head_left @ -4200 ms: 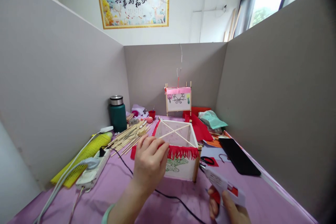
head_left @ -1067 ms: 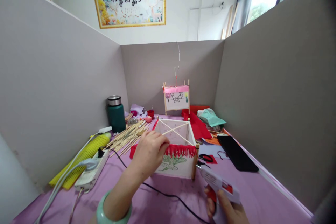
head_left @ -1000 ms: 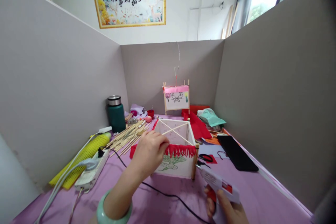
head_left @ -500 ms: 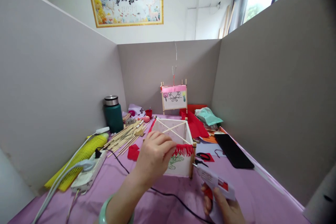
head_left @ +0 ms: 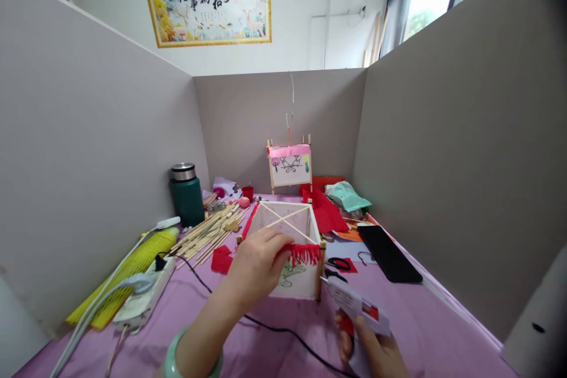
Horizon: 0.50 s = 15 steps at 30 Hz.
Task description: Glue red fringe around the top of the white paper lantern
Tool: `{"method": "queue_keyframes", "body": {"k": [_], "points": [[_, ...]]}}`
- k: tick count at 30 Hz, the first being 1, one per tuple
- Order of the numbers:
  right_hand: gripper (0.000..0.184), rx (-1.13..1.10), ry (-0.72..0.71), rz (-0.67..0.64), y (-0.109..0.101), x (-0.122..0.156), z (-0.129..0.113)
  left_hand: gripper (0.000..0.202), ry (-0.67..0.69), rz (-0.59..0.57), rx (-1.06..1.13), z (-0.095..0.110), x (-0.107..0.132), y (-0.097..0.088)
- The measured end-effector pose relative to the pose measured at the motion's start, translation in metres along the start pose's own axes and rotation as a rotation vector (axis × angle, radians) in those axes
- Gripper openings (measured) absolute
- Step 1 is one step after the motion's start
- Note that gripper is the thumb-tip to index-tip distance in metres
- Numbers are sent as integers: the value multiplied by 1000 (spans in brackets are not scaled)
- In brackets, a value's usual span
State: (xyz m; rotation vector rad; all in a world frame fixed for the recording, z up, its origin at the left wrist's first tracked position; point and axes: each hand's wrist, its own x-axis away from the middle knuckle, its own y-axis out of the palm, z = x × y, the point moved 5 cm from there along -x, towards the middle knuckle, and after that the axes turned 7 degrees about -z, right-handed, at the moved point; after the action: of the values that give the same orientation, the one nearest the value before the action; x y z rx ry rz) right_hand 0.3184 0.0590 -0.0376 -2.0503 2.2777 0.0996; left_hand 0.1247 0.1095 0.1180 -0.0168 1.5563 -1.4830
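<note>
A square lantern frame of wooden sticks (head_left: 319, 271) with white panels stands on the table before me, two sticks crossing over its top. A green drawing shows on its near panel. Along the near top edge runs a red fringe (head_left: 305, 254). My left hand (head_left: 259, 263) bends over that edge, thumb and fingers closed on the fringe, covering the panel's left part. In my right hand (head_left: 370, 342) is a white and red glue gun (head_left: 357, 301). Its nozzle points at the lantern's near right post, close beside it.
Thin sticks (head_left: 208, 233), a green bottle (head_left: 186, 195) and a power strip (head_left: 146, 295) lie or stand left. Scissors (head_left: 339, 264) and a black phone (head_left: 390, 254) are right. Behind hangs a smaller lantern (head_left: 290, 168). A black cord (head_left: 287, 329) crosses the table; grey partitions (head_left: 443, 147) enclose it.
The whole view has shifted slightly, so things appear a little further left. Both hands keep nearly the same place by the lantern, with the same hold on fringe and glue gun.
</note>
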Motion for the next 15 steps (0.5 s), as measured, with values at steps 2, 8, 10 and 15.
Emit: {"method": "queue_keyframes", "body": {"k": [2, 8, 10, 15], "points": [[56, -34, 19, 0, 0, 0, 1, 21, -15, -1, 59, -1, -1, -3], [55, -6, 44, -22, 1, 1, -5, 16, 32, 40, -9, 4, -7, 0], [57, 0, 38, -29, 2, 1, -6, 17, 29, 47, -58, 4, -8, 5], [59, -9, 34, -29, 0, 0, -4, 19, 10, 51, -83, 0, -7, 11]]}}
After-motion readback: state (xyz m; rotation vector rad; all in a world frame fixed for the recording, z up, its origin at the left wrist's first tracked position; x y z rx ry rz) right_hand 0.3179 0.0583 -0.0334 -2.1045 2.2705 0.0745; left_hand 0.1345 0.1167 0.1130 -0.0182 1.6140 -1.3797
